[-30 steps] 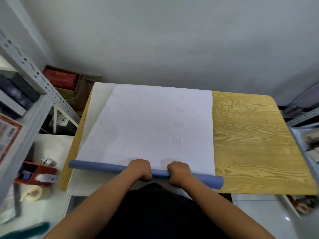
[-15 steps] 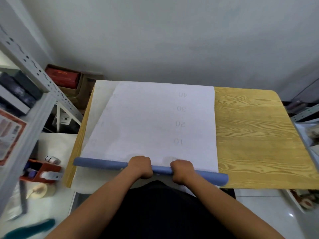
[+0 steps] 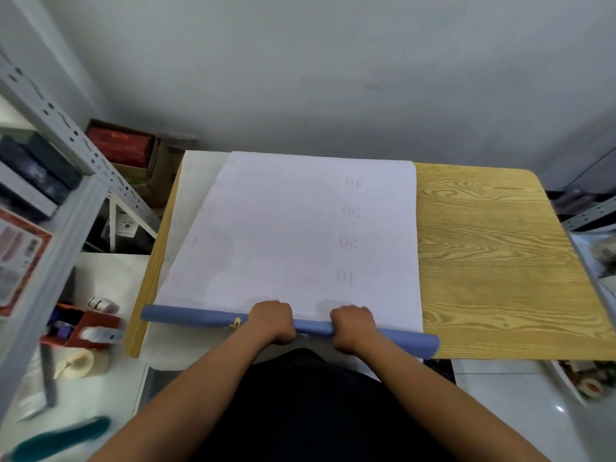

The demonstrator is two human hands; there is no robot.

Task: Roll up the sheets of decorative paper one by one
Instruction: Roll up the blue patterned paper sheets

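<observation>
- Left hand [image 3: 271, 323] and right hand [image 3: 353, 328]: both lie knuckles-up on the blue roll [image 3: 196, 319], fingers curled over and round it; they sit close together near the roll's middle, at about 6 o'clock on the wooden table [image 3: 493, 261].
- Blue roll: the wound-up near edge of the sheet of decorative paper [image 3: 300, 235]. It runs from 9 o'clock to 3 o'clock across the table's near edge, tilted slightly, its right end nearer the person than its left. Both ends reach well beyond the hands.
- Sheet of decorative paper: its pale reverse side, printed with the numerals 10 to 40, lies flat and extends from the hands toward 12 o'clock, reaching the table's far edge. Most of its length appears unrolled, so the step is judged to be at an early stage.
- Second pale sheet [image 3: 196, 168]: part of it shows beneath the first, at 10 o'clock.
- Technique: roll away toward 12 o'clock with equal pressure from both hands. With the grip so central, the free ends may wind loosely or drift into a cone; squaring the tilted roll to the sheet's side edges and sliding the hands apart should help keep it even.
</observation>
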